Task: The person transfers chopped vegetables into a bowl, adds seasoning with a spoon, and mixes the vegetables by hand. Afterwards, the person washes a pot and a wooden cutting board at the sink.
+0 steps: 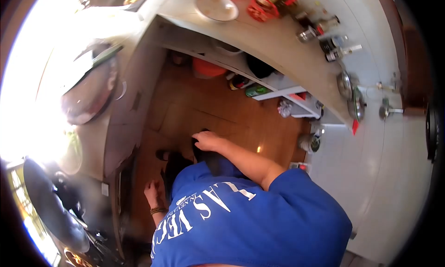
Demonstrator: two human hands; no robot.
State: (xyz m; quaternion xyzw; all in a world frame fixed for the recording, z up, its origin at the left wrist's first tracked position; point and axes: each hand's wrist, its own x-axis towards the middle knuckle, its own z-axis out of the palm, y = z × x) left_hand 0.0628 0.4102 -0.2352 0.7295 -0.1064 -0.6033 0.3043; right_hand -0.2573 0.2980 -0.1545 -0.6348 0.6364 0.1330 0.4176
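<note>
My right hand (pixel 206 141) hangs in front of my body with its fingers curled in, just over a dark shoe or trouser leg. Nothing shows sticking out of it. Lower down at my other side is my left hand (pixel 151 193), a dark bracelet (pixel 157 211) round its wrist. Its fingers look loosely closed, and no object shows in them. Both hands are apart from the counters. A blue shirt (pixel 259 218) with white lettering fills the bottom of the view.
Along the left counter are a large round metal pan (pixel 90 102) and a dark wok (pixel 53 204). A white plate (pixel 216 7), a red basket (pixel 262 9) and several bottles (pixel 333 44) stand on the far counter. Under it, a red-orange basin (pixel 208 68) rests above the brown floor (pixel 185 102).
</note>
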